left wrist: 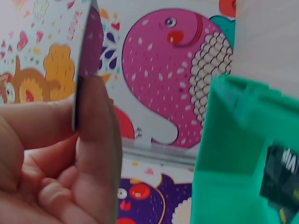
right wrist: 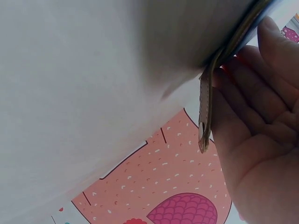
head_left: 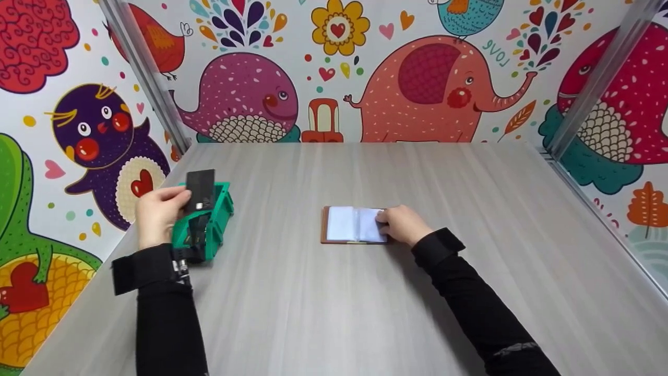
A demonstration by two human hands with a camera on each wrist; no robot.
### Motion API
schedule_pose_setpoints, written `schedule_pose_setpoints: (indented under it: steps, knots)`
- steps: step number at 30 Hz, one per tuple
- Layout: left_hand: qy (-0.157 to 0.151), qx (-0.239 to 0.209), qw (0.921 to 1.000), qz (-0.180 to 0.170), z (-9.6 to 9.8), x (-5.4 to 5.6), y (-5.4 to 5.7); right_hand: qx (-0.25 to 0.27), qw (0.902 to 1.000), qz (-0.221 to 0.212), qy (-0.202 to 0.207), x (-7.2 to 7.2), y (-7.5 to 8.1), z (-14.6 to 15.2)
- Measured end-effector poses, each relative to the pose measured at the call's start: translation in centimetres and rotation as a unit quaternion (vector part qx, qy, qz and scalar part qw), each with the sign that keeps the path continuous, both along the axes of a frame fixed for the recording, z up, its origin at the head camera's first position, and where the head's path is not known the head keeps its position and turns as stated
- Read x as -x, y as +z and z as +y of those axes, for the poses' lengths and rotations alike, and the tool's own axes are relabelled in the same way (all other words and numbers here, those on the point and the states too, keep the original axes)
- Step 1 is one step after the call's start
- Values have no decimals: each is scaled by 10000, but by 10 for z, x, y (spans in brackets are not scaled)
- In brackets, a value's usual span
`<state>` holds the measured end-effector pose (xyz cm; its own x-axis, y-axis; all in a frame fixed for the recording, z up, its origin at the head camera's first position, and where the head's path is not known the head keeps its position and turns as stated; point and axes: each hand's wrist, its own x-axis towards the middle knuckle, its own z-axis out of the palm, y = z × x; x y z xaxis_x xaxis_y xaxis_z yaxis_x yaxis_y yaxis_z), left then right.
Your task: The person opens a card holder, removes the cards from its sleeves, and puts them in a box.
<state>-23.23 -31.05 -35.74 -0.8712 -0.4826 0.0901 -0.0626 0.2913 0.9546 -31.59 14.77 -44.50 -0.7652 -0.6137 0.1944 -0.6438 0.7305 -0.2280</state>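
My left hand [head_left: 156, 215] pinches a black card [head_left: 200, 188] between thumb and fingers, holding it upright above a green plastic bin [head_left: 225, 206]. In the left wrist view the card [left wrist: 78, 100] appears edge-on. More black cards [left wrist: 280, 175] lie inside the bin. Farther right, a brown card holder [head_left: 324, 230] lies spread on the table, showing clear, whitish sleeves [head_left: 340, 223]. Its right edge is gripped by my right hand [head_left: 406, 224], the thumb on the sleeve side. A brown strap [right wrist: 205, 107] sticks out from the holder beside the fingers in the right wrist view.
The light wood-grain table [head_left: 292, 292] carries the bin at left and the holder near the middle. Cartoon-printed walls [head_left: 334, 62] stand behind and at both sides, with metal posts [head_left: 151, 78] at the corners.
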Motion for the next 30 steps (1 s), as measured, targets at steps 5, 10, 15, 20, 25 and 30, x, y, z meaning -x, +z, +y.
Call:
schedule_pose_setpoints:
  steps: [5, 10, 15, 20, 25, 30]
  knots:
    - [158, 137, 9995, -233, -16, -5, -1, -20, 10000, 67, -11, 0, 0, 1]
    - [385, 824, 9938, -642, -26, -8, -8, 17, 10000, 89, -18, 0, 0, 2]
    - [683, 1559, 9828, -717, -26, -6, -21, -18, 10000, 79, 21, 1, -1, 2]
    - [626, 1691, 9801, -832, -21, 1, -31, -8, 10000, 89, 41, 1, -2, 1]
    - [442, 1802, 9770, -1047, -17, 7, -38, -8, 10000, 62, 66, 1, -1, 1]
    - [413, 2079, 9708, -1124, -14, 9, -42, -17, 10000, 1, 61, 1, -1, 0]
